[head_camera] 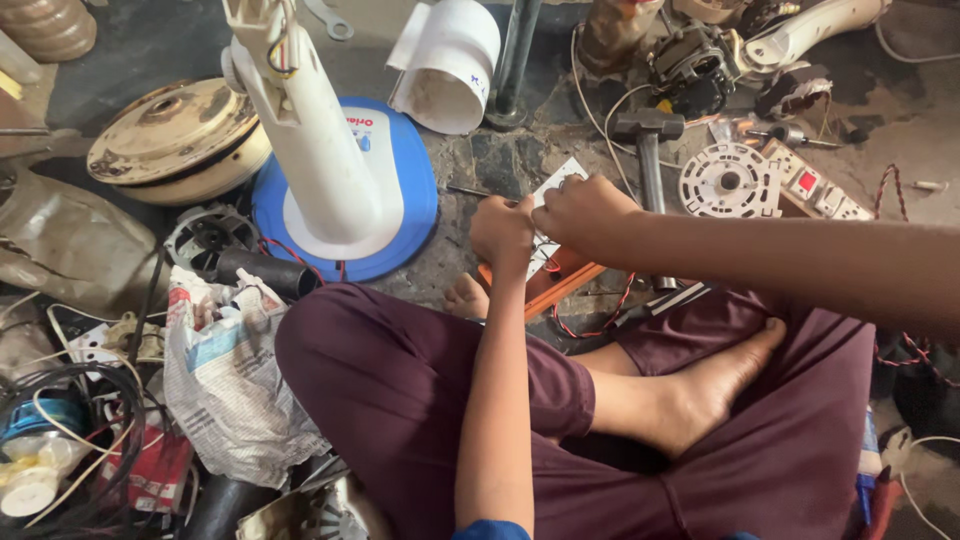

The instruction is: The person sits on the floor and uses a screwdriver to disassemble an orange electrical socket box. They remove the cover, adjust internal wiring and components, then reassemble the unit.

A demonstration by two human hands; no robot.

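Down on the floor (500,160) we go, and the biggest thing in view is the white fan stand (310,130), tilted on its blue oval base (400,200) at the far left, with a small label near the column foot, red lettering on white. Just left of it sits a grimy cream ceiling-fan motor housing (175,140), round and lying flat. Near left, a crumpled newspaper bundle (230,370) lies by a tangle of wires (70,430). Far centre, a curled white plastic sheet (445,65) with a tiny blue mark on its edge. Far right, a hammer (650,150) lies head away from the person, beside a white round vented fan plate (728,180) and a cream switch strip (815,190) with a red rocker. Now the action: both hands meet over a small white plate (555,185) held above an orange box (555,280) with a red wire (600,320) trailing near it. The left hand (503,232) is closed, fingers pinching the plate's near edge; the right hand (580,212) is curled over its far right side, gripping it. By my read this is a fitting or prising step on that plate, mid-way rather than finished; the next move calls for a steady left-hand grip while the right works the edge without snagging the red wire. What lies under the palms is hidden.
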